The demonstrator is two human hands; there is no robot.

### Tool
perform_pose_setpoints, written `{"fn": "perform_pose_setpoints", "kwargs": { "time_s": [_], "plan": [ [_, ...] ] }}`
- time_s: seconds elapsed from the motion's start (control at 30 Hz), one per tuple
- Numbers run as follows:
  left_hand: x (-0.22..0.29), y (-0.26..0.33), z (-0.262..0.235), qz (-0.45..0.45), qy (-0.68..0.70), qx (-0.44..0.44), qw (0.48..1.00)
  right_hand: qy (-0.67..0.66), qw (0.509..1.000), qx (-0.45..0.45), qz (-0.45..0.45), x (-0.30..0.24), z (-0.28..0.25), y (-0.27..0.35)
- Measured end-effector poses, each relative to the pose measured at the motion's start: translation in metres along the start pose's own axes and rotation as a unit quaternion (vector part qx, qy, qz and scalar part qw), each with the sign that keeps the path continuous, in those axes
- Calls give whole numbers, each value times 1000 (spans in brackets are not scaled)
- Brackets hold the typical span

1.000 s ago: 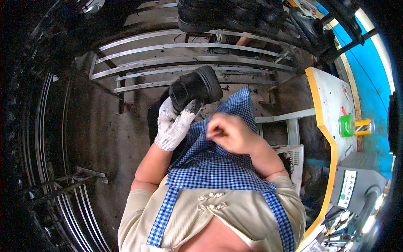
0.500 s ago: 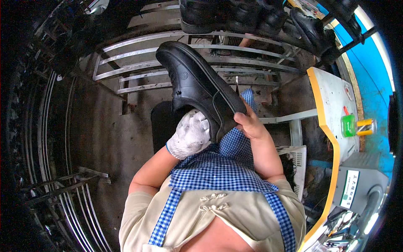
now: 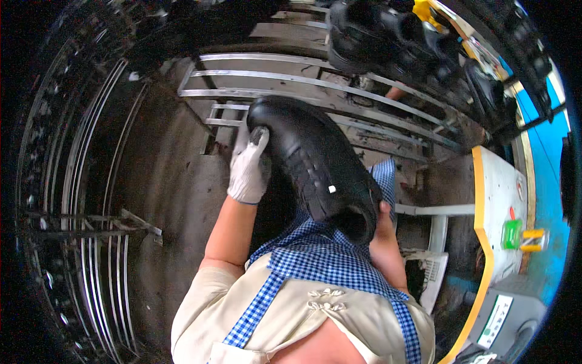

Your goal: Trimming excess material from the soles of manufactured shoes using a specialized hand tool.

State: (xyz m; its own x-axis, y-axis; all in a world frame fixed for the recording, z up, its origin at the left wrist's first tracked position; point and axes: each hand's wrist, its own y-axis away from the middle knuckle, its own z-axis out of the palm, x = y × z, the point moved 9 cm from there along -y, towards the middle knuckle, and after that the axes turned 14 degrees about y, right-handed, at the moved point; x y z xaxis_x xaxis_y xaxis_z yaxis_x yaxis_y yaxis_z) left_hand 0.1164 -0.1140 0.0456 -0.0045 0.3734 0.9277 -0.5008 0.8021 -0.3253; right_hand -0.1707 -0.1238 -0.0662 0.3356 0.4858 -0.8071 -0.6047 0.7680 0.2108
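A black shoe point(image 3: 318, 161) is held out over my lap, its toe pointing away to the upper left and its opening toward me. My left hand point(image 3: 250, 167), in a white knitted glove with a darkened thumb tip, grips the shoe at the toe, thumb on the upper and the other fingers hidden. Bare, my right hand point(image 3: 384, 227) holds the heel end from the right side; most of its fingers are behind the shoe. A small white patch point(image 3: 331, 189) shows on the shoe's upper below the lace holes. Under the shoe lies my blue checked apron point(image 3: 327, 261).
A metal rail rack point(image 3: 254, 76) spans the space ahead, with several black shoes point(image 3: 388, 39) above it. To the right stands a white table with a yellow edge point(image 3: 482, 206), bearing a green container point(image 3: 511, 233) and a grey machine point(image 3: 506, 318). More metal racks point(image 3: 91, 267) line the left.
The shoe has turned so its upper and opening face me, and its toe is lower. My gloved left hand has moved from the shoe's opening to its toe. The view has shifted.
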Motion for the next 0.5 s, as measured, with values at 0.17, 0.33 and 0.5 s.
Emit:
{"fn": "perform_pose_setpoints", "kwargs": {
  "time_s": [0.17,0.33,0.5],
  "plan": [
    [11,2,14,-64,221,64,971,362,916,124,124,36,-62,-24],
    [26,5,37,-87,96,-99,987,493,864,37,-96,-42,-15,-38],
    [18,12,60,-91,63,-176,978,605,734,44,-304,-130,64,-24]
  ]
}}
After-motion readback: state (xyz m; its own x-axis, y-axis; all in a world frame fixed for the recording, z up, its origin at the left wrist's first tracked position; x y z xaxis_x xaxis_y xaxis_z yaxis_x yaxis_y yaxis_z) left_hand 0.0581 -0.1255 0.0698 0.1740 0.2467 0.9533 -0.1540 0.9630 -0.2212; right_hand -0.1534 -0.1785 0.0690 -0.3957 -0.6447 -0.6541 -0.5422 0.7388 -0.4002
